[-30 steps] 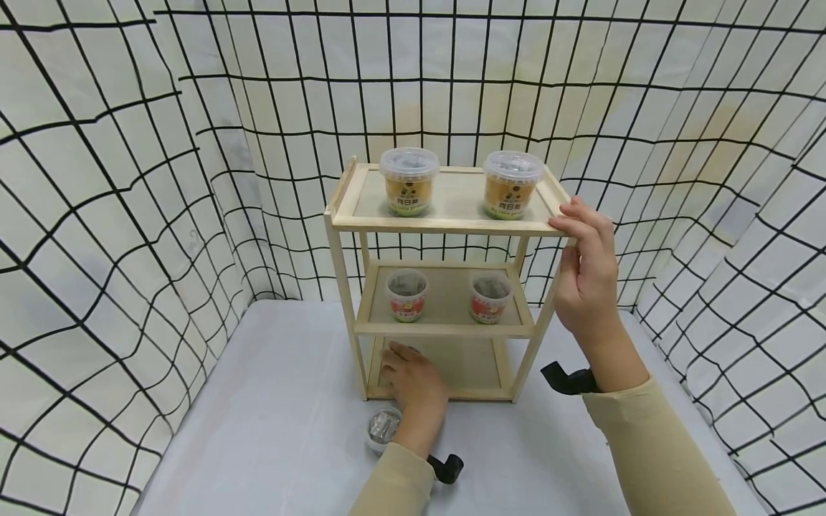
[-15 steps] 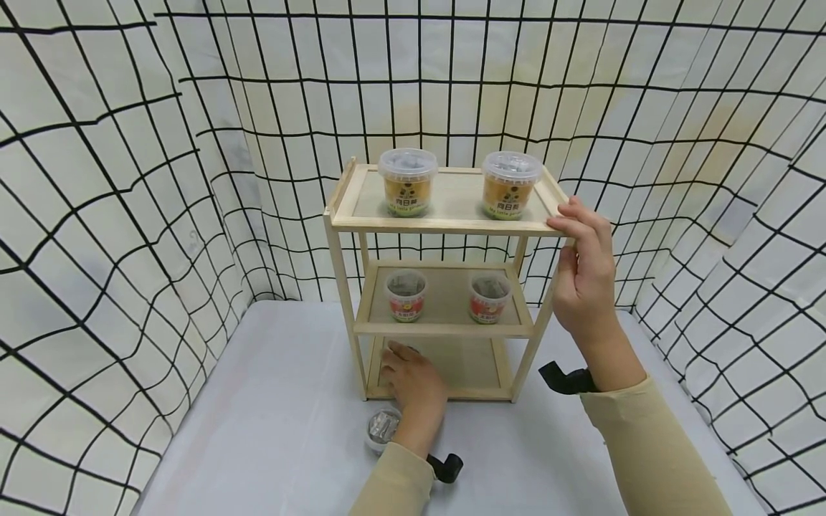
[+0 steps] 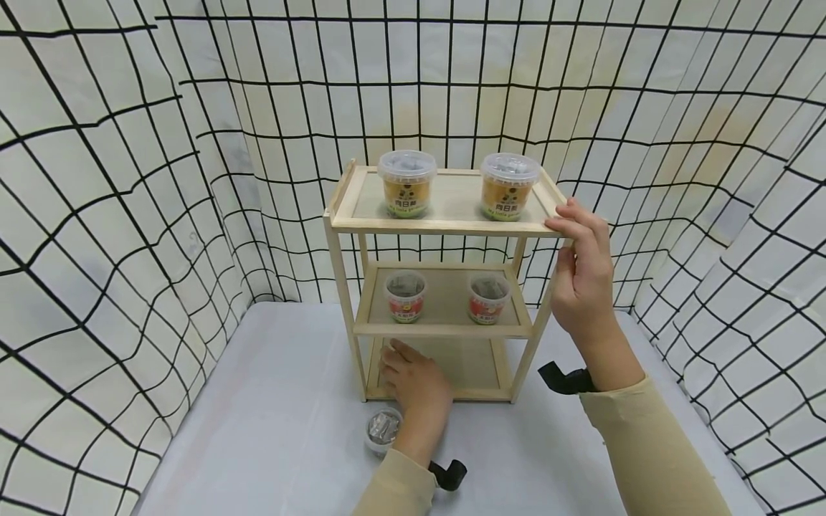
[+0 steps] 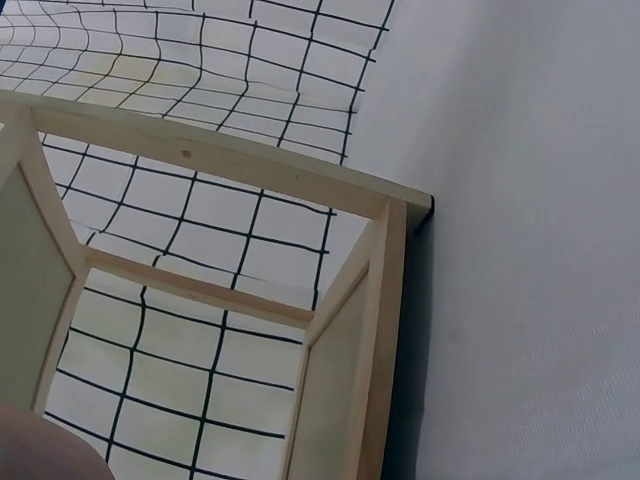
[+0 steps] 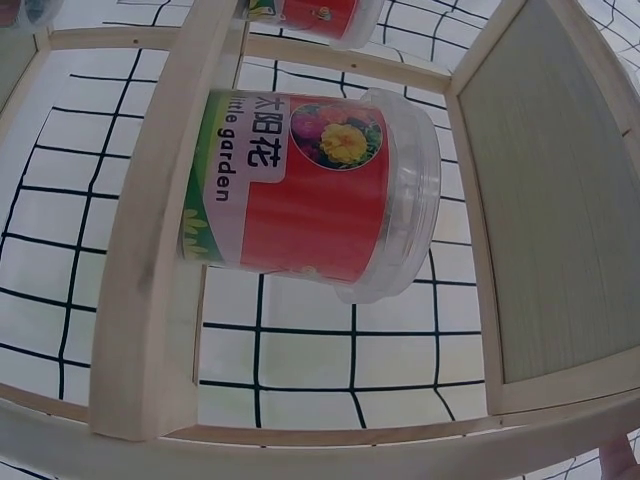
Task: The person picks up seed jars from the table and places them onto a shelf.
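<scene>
A three-tier wooden shelf [image 3: 445, 228] stands upright on the table. My right hand [image 3: 584, 269] grips its top right corner, fingers over the edge and thumb below. My left hand [image 3: 418, 380] reaches into the left part of the bottom tier, its fingers curled over a plastic cup that is mostly hidden; a clear plastic rim [image 5: 40, 10] shows beside it in the right wrist view. A lidded plastic cup [image 3: 382, 430] packed with something silvery sits on the table by my left wrist.
Two yellow-labelled lidded cups, left [image 3: 407, 190] and right [image 3: 507, 193], stand on the top tier. Two red-labelled cups, left [image 3: 406, 307] and right [image 3: 487, 308], stand on the middle tier. Black wire grid [image 3: 445, 86] encloses the white table [image 3: 258, 430] at back and sides.
My left hand has shifted very slightly to the right within the bottom tier. My right hand keeps its grip on the shelf corner. The visible cups stay in place.
</scene>
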Demonstrator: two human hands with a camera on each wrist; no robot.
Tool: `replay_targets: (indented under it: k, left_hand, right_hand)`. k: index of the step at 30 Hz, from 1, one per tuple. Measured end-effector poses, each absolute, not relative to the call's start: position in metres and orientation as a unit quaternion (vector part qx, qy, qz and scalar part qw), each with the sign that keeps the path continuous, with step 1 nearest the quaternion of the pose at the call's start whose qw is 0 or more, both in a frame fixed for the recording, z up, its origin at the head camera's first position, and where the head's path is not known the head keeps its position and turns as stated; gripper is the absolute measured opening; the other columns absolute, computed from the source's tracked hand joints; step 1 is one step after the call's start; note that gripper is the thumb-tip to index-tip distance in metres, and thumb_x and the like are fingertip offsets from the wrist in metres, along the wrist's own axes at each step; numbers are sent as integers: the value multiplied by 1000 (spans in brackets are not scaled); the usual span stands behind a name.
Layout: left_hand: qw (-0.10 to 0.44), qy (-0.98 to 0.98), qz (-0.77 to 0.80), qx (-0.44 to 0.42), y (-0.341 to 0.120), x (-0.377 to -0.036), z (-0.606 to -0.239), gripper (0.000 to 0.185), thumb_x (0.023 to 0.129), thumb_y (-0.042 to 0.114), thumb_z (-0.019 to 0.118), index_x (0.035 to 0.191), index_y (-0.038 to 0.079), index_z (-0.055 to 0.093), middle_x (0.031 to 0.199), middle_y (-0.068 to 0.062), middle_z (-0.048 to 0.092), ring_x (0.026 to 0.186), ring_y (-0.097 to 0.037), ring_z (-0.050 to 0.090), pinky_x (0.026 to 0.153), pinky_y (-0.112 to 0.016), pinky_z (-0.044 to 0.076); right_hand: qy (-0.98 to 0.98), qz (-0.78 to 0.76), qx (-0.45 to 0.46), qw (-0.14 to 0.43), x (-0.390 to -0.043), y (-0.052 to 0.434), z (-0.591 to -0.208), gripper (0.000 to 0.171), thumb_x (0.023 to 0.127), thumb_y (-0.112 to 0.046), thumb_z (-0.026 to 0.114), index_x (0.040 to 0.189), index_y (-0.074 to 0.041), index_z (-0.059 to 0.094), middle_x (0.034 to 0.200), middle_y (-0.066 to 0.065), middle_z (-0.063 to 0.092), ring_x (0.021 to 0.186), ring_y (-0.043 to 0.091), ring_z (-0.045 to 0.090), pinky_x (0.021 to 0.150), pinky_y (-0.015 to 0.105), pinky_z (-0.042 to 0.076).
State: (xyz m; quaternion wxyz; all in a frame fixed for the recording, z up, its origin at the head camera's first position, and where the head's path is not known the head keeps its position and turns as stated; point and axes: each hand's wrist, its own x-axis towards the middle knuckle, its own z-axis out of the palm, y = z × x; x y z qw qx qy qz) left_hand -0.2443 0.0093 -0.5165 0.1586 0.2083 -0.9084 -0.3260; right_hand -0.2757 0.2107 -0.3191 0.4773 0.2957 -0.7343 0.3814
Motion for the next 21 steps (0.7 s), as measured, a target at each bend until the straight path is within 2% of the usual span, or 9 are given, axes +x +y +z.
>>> replay_targets:
  k: [4, 11, 21]
  left_hand:
    - [171, -907, -329, 200, 11, -239, -513, 84, 104, 22, 66, 162, -17, 20, 161, -44, 23, 148, -64, 28, 117, -78, 33]
    - [213, -910, -307, 180, 14, -230, -512, 85, 101, 21, 69, 160, -20, 23, 157, -46, 27, 144, -64, 31, 113, -77, 36]
    - [239, -909, -304, 158, 12, -216, -509, 83, 102, 20, 69, 160, -19, 24, 158, -44, 25, 147, -64, 28, 119, -78, 29]
  right_hand:
    - [-735, 381, 295, 477, -276, 211, -320, 45, 95, 14, 38, 129, 6, 66, 148, 26, 56, 157, 30, 46, 131, 45, 38]
    - [-731, 383, 296, 480, -277, 211, -319, 45, 95, 14, 38, 129, 6, 67, 148, 24, 57, 156, 30, 46, 130, 45, 38]
    - [-732, 380, 300, 478, -277, 210, -319, 46, 95, 14, 38, 129, 6, 66, 148, 24, 56, 156, 30, 46, 131, 45, 37]
